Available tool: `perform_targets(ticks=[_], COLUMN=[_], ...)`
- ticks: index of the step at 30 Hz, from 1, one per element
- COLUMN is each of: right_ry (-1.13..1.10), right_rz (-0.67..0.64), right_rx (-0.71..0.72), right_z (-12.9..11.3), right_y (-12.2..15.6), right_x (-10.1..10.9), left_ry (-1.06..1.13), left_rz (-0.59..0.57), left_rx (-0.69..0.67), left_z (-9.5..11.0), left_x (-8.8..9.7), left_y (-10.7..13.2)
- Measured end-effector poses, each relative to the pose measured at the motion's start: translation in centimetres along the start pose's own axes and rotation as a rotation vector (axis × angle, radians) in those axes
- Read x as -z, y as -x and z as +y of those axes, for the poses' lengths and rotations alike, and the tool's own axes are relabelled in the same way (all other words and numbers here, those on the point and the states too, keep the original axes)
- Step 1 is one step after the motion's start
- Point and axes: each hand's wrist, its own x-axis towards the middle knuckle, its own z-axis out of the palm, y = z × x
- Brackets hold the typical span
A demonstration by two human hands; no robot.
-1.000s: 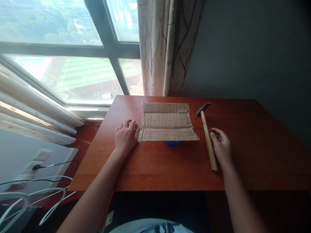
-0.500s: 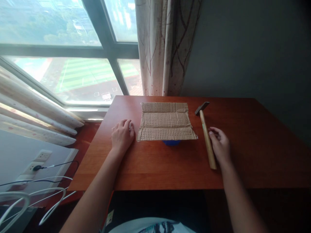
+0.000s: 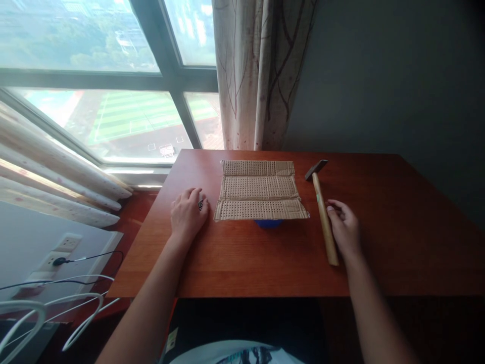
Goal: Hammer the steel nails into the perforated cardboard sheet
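Loosely curled (grips unclear), left hand [image 3: 187, 213] lies by the cardboard [image 3: 258, 187], right hand [image 3: 346, 227] by the hammer [image 3: 325, 221].

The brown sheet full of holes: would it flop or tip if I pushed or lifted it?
The brown sheet looks thin and perforated, so it is probably light. Creases across its width suggest it may bend there. A blue object peeks out under its near edge; if that props it up, pressing a corner could tip it.

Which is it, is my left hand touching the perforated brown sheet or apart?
Apart: in the head view, a strip of tabletop shows between the left hand and the sheet.
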Motion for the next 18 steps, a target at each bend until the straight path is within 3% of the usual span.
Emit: perform_targets(ticks=[8, 18], right_ry=[0.012, 0.027], right_rz=[0.002, -0.01], right_rx=[-0.008, 0.011], right_z=[0.0, 0.1], right_y=[0.0, 0.0], right_x=[0.0, 0.1], left_ry=[0.072, -0.037], left_rz=[-0.051, -0.049], left_rx=[-0.025, -0.113], left_z=[-2.3, -2.2], left_x=[0.6, 1.8], left_y=[0.3, 2.4])
